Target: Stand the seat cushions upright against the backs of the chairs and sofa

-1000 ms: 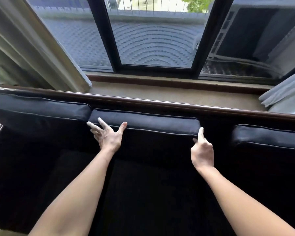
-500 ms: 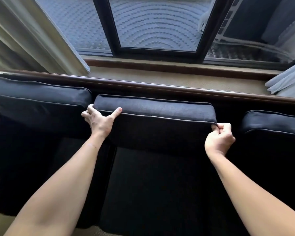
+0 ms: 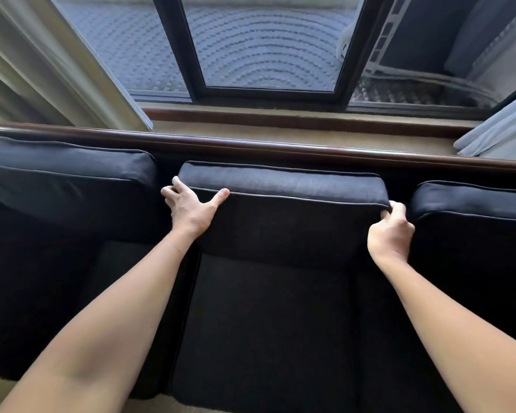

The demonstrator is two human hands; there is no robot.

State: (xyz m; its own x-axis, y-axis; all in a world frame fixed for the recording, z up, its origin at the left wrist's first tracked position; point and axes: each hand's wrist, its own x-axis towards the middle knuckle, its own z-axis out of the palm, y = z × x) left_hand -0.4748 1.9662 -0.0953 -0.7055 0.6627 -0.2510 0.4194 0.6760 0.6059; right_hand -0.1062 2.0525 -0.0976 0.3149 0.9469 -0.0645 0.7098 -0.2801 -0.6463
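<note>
Currently the middle cushion stands against the sofa back rail, left hand and right hand gripping its top corners. Next, in my judgement: settle it flush, then let go.

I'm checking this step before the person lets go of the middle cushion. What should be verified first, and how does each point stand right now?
1. Left hand on the middle cushion: ok, fingers over its top left corner, thumb along the front piping.
2. Right hand gripping: ok, closed on the top right corner.
3. Cushion upright: ok, it stands on edge, top face just below the wooden back rail.
4. Cushion resting against the sofa back: cannot tell, the gap behind it is dark.
5. Left cushion and right cushion upright: ok, both stand alongside.
6. Bottom edge seated on the sofa base: cannot tell, too dark.
</note>
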